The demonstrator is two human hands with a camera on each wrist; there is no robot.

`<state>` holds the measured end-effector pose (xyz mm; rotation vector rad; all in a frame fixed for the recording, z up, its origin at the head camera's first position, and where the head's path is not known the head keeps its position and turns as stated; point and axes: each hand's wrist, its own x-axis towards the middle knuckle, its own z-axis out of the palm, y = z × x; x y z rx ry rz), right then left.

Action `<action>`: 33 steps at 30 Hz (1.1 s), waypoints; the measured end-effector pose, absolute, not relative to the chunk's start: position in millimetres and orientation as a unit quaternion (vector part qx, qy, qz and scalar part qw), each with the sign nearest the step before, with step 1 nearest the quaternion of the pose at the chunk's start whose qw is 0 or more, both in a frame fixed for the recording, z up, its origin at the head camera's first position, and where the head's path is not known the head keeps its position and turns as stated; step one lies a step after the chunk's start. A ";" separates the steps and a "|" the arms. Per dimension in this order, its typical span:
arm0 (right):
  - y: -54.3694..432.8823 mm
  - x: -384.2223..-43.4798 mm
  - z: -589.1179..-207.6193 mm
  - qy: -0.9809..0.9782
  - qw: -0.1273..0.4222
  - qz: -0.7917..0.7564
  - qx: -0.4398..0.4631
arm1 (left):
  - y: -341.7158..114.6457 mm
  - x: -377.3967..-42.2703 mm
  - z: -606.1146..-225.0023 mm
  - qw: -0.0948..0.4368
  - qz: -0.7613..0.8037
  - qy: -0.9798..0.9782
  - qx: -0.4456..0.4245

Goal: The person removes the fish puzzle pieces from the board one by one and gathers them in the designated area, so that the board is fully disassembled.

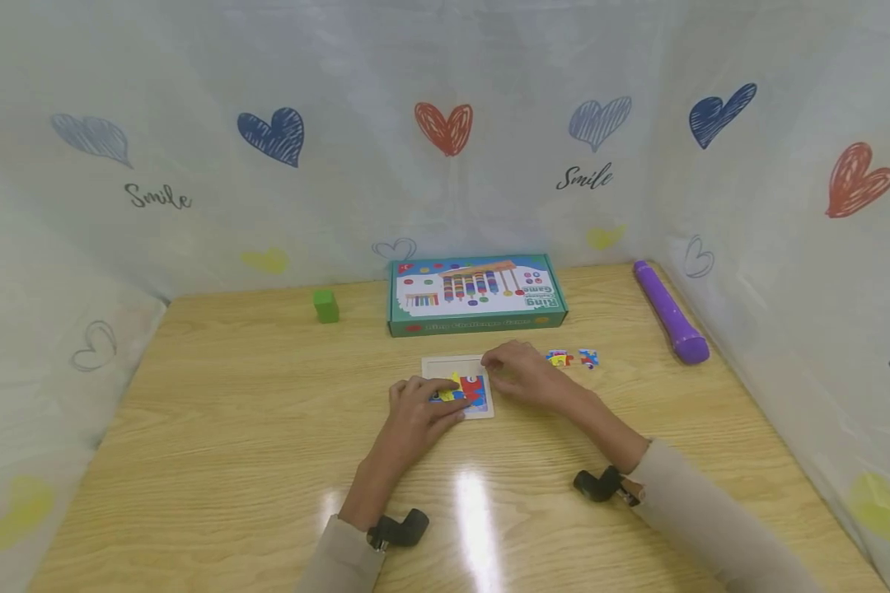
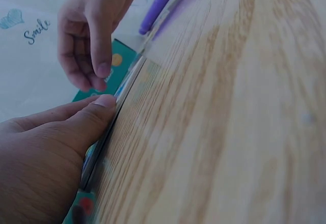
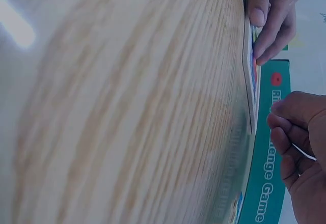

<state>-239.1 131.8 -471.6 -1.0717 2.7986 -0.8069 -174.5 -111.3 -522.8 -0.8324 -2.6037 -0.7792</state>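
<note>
A small square jigsaw puzzle tray (image 1: 437,362) with a pale wooden rim lies on the table. Red, yellow and blue jigsaw pieces (image 1: 472,387) fill its near part, while bare board shows along the far side. My left hand (image 1: 419,412) rests over the tray from the left, fingers and thumb stretched onto the pieces. Above the tray's far right corner is my right hand (image 1: 522,375), its fingers loosely bent. In the right wrist view, nothing shows between the right thumb and fingers (image 3: 290,107). Two loose puzzle pieces (image 1: 559,359) lie just right of that hand.
Behind the tray stands a green Ring Challenge Game box (image 1: 477,296). A green block (image 1: 326,306) sits at the back left, and a purple toy microphone (image 1: 671,313) lies at the right. White curtains with hearts (image 1: 443,128) border the table's back and sides.
</note>
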 end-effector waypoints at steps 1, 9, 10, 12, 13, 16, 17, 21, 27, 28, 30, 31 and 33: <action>130.3 -239.4 -471.8 0.902 0.023 -0.258 -0.345 | -111.5 -174.5 -522.9 0.148 -0.271 -0.906 -0.290; 123.4 -242.3 -474.4 0.903 0.056 -0.244 -0.349 | -111.8 -175.0 -524.5 0.142 -0.264 -0.910 -0.286; 122.8 -242.4 -474.7 0.902 0.058 -0.245 -0.350 | -111.8 -175.1 -524.5 0.142 -0.264 -0.910 -0.287; 121.6 -242.4 -474.9 0.900 0.062 -0.246 -0.353 | -111.8 -175.2 -524.3 0.141 -0.264 -0.910 -0.288; 121.1 -242.2 -474.3 0.899 0.064 -0.250 -0.353 | -111.9 -175.2 -524.2 0.140 -0.262 -0.910 -0.288; 119.3 -242.6 -473.1 0.897 0.071 -0.253 -0.355 | -112.3 -175.0 -523.6 0.133 -0.258 -0.913 -0.287; 118.8 -243.1 -473.0 0.898 0.074 -0.252 -0.354 | -112.6 -174.9 -523.3 0.130 -0.257 -0.914 -0.285; 116.5 -246.1 -473.5 0.902 0.092 -0.241 -0.346 | -112.8 -174.7 -522.4 0.122 -0.252 -0.918 -0.281; 114.5 -248.3 -474.0 0.905 0.104 -0.243 -0.332 | -112.7 -174.8 -522.3 0.130 -0.247 -0.918 -0.282; 114.5 -248.5 -474.3 0.905 0.104 -0.244 -0.333 | -112.6 -174.9 -522.2 0.131 -0.246 -0.918 -0.281; 114.5 -248.6 -474.1 0.904 0.103 -0.245 -0.334 | -112.5 -174.7 -521.7 0.134 -0.248 -0.917 -0.283; 114.7 -248.6 -474.1 0.905 0.103 -0.243 -0.334 | -112.5 -174.7 -521.4 0.135 -0.248 -0.916 -0.283; 115.1 -248.7 -474.1 0.905 0.101 -0.238 -0.337 | -112.6 -175.0 -521.3 0.134 -0.248 -0.916 -0.285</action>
